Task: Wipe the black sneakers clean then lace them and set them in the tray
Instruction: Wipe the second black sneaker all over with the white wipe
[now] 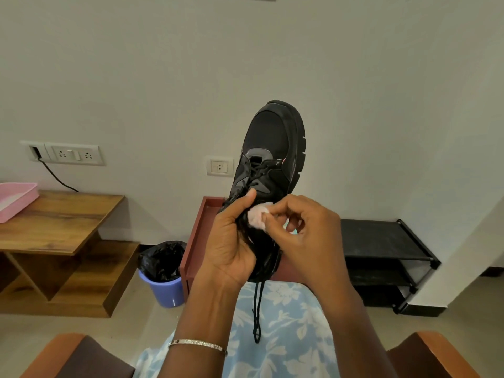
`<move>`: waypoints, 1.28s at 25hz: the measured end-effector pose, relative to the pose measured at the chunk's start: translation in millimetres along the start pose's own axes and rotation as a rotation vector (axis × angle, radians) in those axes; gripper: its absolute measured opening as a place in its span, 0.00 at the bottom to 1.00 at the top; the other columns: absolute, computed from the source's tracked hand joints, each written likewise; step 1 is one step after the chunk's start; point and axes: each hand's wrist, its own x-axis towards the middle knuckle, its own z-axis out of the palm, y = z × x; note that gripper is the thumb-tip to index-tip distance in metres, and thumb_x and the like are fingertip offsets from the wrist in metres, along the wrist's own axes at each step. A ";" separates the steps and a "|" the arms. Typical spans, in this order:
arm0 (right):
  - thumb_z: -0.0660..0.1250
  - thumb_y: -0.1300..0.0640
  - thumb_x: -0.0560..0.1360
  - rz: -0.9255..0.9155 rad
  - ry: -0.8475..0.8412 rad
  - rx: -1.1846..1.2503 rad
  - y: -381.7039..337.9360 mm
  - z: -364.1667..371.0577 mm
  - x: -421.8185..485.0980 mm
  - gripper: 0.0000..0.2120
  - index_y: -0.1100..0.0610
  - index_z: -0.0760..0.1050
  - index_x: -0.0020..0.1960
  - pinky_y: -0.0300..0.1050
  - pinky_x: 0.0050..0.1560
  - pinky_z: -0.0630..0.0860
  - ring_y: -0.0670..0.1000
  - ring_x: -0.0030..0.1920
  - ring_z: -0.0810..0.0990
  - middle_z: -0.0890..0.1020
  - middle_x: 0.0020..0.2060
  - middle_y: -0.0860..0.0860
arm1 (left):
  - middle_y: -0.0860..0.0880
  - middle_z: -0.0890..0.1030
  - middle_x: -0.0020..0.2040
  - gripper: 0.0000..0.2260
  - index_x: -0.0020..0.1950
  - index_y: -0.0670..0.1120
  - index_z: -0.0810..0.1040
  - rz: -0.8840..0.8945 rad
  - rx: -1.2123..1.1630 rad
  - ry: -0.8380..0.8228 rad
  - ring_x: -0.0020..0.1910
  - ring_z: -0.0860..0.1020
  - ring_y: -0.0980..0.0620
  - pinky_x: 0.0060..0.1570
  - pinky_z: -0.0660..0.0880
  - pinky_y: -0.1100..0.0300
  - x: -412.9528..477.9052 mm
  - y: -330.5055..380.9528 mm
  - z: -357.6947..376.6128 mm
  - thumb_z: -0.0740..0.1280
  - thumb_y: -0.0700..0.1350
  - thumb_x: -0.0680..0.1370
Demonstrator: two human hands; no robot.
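A black sneaker is held up in front of me, toe pointing up and away. My left hand grips it around the heel and collar, thumb pressed on the tongue. My right hand pinches a small pale pink wipe against the shoe near the collar. A black lace hangs loose from the shoe down over my lap. Behind the shoe stands a reddish-brown tray, mostly hidden by my hands.
A wooden side table at the left carries a pink basket. A blue bin with a black liner stands on the floor beside the tray. A black shoe rack is at the right. Chair armrests frame my lap.
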 end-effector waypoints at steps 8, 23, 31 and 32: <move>0.76 0.57 0.72 -0.006 0.132 -0.071 4.6 9.8 1.3 0.05 0.54 0.82 0.45 0.32 0.44 0.76 0.45 0.47 0.78 0.79 0.47 0.46 | 0.34 0.84 0.52 0.13 0.54 0.36 0.84 -0.011 -0.086 -0.014 0.48 0.84 0.38 0.56 0.80 0.46 3.1 1.5 -1.3 0.64 0.42 0.79; 0.76 0.63 0.70 0.032 -0.151 0.110 3.4 -8.0 -7.8 0.05 0.55 0.85 0.44 0.33 0.42 0.79 0.43 0.43 0.83 0.85 0.41 0.44 | 0.37 0.82 0.60 0.15 0.63 0.40 0.80 0.004 -0.268 -0.017 0.59 0.81 0.40 0.63 0.74 0.40 14.4 10.2 -16.8 0.66 0.44 0.78; 0.76 0.59 0.72 0.060 0.001 0.030 4.3 -9.5 6.4 0.05 0.54 0.85 0.48 0.32 0.44 0.79 0.42 0.43 0.83 0.85 0.42 0.45 | 0.35 0.81 0.61 0.15 0.56 0.37 0.84 -0.093 -0.326 -0.082 0.62 0.79 0.37 0.60 0.72 0.33 13.3 5.7 -14.2 0.65 0.46 0.79; 0.75 0.58 0.73 0.056 0.031 0.036 5.8 -7.3 7.1 0.05 0.54 0.85 0.48 0.33 0.45 0.80 0.43 0.44 0.83 0.85 0.43 0.45 | 0.34 0.81 0.61 0.15 0.57 0.37 0.83 -0.099 -0.327 -0.085 0.63 0.78 0.37 0.61 0.71 0.34 12.7 4.9 -14.3 0.65 0.46 0.79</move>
